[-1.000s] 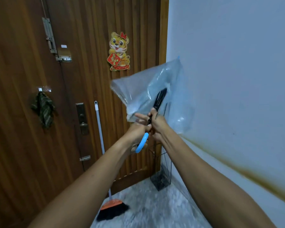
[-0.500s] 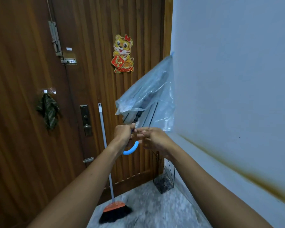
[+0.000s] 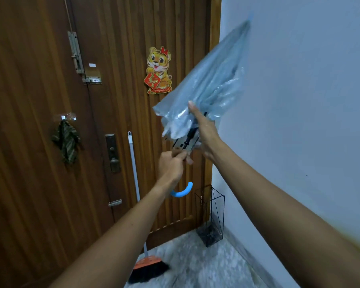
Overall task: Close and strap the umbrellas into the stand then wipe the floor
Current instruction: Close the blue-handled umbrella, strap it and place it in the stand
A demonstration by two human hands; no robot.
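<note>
A clear bluish umbrella (image 3: 212, 80) with a black shaft and a curved blue handle (image 3: 182, 192) points up and to the right, its canopy collapsed and loose. My left hand (image 3: 172, 166) grips the shaft just above the handle. My right hand (image 3: 204, 126) wraps around the lower folds of the canopy, thumb up. A black wire umbrella stand (image 3: 211, 217) stands on the floor in the corner between door and wall, below the umbrella.
A wooden door (image 3: 40, 142) fills the left, with a tiger sticker (image 3: 158, 70), a lock and a cloth (image 3: 66, 141) on a hook. A broom (image 3: 146, 265) leans against the door. The white wall (image 3: 299, 100) is at right, marble floor (image 3: 195, 262) below.
The canopy has folded down from half open to collapsed. My right hand has slid up from the shaft onto the canopy folds, and the umbrella tip now points higher.
</note>
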